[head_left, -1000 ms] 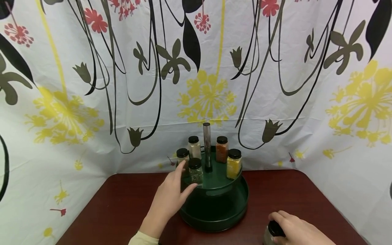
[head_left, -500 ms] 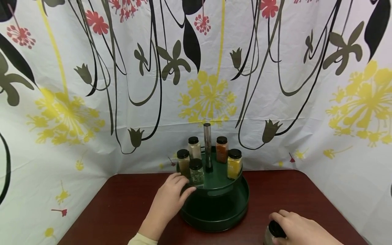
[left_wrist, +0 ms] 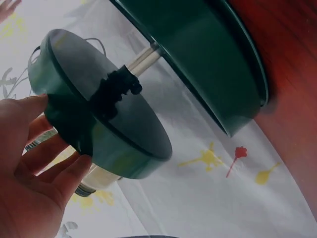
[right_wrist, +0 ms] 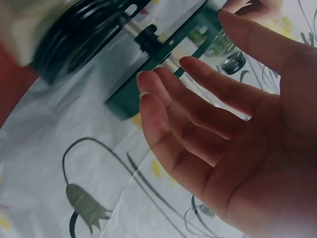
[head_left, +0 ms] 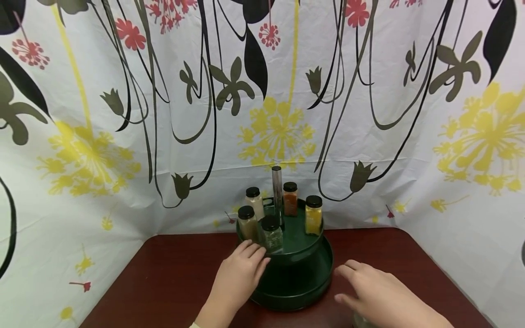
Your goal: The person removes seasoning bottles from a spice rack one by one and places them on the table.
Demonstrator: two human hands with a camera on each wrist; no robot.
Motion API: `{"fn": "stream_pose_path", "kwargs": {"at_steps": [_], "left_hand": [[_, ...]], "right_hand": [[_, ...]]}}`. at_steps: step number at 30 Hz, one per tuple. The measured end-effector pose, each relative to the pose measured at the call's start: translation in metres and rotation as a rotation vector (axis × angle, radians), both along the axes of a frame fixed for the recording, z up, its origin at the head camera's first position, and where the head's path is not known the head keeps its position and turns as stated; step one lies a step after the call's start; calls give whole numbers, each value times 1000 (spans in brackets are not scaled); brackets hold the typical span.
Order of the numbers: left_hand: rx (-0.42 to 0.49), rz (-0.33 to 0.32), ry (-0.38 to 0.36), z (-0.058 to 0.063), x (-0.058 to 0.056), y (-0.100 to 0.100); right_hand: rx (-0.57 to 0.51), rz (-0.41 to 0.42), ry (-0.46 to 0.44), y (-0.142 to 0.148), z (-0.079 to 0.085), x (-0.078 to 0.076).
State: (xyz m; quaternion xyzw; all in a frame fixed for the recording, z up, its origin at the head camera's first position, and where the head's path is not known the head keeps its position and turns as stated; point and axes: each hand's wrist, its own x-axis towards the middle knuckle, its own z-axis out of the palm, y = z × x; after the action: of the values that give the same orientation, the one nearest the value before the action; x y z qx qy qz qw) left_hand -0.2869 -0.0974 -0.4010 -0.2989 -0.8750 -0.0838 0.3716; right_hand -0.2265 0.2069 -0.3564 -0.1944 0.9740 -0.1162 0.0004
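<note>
1. The upper tray of the green two-tier carousel has turned since a second ago: the clear jar now sits at 7 o'clock of the centre post, the yellow jar at 3 o'clock.
2. The left hand has dropped from the jars to the tray's rim at 8 o'clock, its fingers slightly spread, pressing the edge; I judge it is driving the spin.
3. The right hand has lifted off the black-lidded jar at the worktop's near right edge; its fingers are apart and hold nothing.
4. The upper tray holds five black-capped jars: beige, pale, orange-red, yellow and clear. The lower tray looks bare.
</note>
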Motion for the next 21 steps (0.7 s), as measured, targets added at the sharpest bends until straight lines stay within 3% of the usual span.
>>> {"fn": "stream_pose_path", "kwargs": {"at_steps": [5, 11, 21], "left_hand": [[-40, -17, 26, -2, 6, 7], [-64, -52, 54, -1, 13, 14], [-84, -184, 68, -3, 20, 18]], "right_hand": [[-20, 60, 48, -16, 5, -3], [-45, 70, 130, -33, 20, -11], [-23, 44, 298, -59, 51, -34]]}}
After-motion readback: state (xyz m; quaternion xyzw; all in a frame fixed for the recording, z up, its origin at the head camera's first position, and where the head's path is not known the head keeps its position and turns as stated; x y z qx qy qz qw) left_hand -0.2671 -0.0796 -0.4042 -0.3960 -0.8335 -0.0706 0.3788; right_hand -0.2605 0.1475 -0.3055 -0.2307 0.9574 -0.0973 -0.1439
